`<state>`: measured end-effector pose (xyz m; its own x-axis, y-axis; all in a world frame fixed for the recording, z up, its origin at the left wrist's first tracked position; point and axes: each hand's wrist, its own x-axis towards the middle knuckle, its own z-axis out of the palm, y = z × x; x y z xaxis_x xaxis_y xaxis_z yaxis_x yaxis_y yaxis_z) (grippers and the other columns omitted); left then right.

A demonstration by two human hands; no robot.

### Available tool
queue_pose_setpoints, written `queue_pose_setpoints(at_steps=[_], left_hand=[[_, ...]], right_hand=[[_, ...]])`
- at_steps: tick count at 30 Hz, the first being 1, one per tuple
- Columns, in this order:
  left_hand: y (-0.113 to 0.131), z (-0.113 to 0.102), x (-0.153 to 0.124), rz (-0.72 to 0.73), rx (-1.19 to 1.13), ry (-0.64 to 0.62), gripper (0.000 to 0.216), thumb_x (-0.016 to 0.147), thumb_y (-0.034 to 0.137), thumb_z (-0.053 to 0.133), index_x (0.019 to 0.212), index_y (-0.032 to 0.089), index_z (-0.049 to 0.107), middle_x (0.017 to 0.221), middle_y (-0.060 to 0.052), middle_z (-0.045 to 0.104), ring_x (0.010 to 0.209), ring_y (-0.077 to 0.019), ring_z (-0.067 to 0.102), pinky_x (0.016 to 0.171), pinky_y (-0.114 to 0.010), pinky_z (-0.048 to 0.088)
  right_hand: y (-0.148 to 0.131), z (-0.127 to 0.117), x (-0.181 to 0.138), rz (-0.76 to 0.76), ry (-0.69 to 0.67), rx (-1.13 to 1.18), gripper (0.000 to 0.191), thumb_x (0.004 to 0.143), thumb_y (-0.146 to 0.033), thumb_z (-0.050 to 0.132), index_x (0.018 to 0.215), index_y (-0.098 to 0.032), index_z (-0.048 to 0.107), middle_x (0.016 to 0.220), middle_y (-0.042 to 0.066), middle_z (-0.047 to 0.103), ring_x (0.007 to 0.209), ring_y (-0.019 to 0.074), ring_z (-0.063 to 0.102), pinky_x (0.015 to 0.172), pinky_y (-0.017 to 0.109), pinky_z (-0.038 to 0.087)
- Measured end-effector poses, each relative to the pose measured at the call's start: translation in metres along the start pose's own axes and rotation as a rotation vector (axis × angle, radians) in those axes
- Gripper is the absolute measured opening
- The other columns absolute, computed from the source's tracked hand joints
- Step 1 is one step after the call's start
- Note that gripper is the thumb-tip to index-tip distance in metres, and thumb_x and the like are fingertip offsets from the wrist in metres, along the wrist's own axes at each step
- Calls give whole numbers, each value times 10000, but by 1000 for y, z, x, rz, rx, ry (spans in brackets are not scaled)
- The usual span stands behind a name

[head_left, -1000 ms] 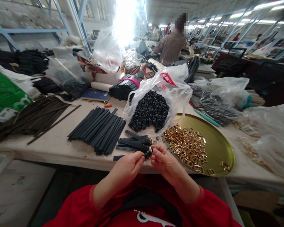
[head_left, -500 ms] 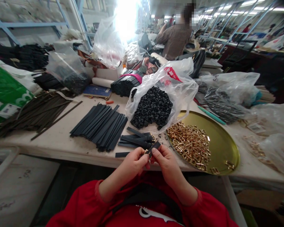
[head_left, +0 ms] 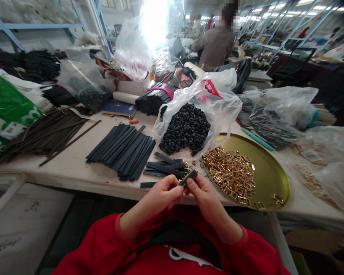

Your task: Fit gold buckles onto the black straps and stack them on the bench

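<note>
Close to the table's front edge, my left hand and my right hand are both closed on a dark strap. Its short end tilts up between my fingertips. A bit of gold metal shows by my left fingers, mostly hidden. A dark strip end sticks out left of my left hand; whether it belongs to the held strap I cannot tell. Just beyond lie several straps with gold buckles. Further left is a stack of dark strips. Behind my hands, small black loops fill an open plastic bag.
At right, a round gold tray holds a heap of gold buckles. A teal pen-like stick lies behind it. Brown strips and a green-white bag stand left. A blue notebook lies behind. One person is further back.
The strap end between my fingers has turned slightly and shows more of its flat face. My grip shifts a little; the whole view moves slightly.
</note>
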<state>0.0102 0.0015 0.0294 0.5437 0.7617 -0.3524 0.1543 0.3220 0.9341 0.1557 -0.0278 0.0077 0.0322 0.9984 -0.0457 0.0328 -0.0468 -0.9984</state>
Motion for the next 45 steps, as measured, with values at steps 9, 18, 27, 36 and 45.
queue_pose_setpoints(at_steps=[9,18,27,36,45], left_hand=[[-1,5,0,132,317,200,216,781,342,508,651,176,457,568,54,499,554,-92,446,520,-199,338],[2,-12,18,91,144,141,257,731,396,590,785,184,457,586,57,556,440,-83,459,433,-193,354],[1,-22,33,88,191,221,224,810,382,454,858,173,520,498,73,478,389,-68,372,408,-181,299],[-2,-21,36,114,172,313,254,806,422,476,777,173,517,456,84,433,379,-62,342,424,-180,292],[1,-8,26,211,301,329,252,824,388,446,762,170,557,513,61,462,459,-85,422,468,-195,319]], right_hand=[[2,-8,1,-289,81,-314,89,788,-270,554,744,-193,561,718,5,548,677,144,501,626,262,400],[-3,-13,26,-37,-223,-15,287,833,-455,474,759,-186,541,686,-7,555,647,130,518,611,244,416],[21,-58,128,-155,50,-1352,146,829,-217,494,793,-147,617,842,100,601,801,207,573,696,297,397],[21,-47,115,-151,57,-1041,143,850,-221,480,896,-126,576,875,98,617,803,177,570,721,287,423],[-8,-13,48,162,18,339,289,665,-418,696,824,-182,646,727,-5,633,577,91,546,588,245,458]])
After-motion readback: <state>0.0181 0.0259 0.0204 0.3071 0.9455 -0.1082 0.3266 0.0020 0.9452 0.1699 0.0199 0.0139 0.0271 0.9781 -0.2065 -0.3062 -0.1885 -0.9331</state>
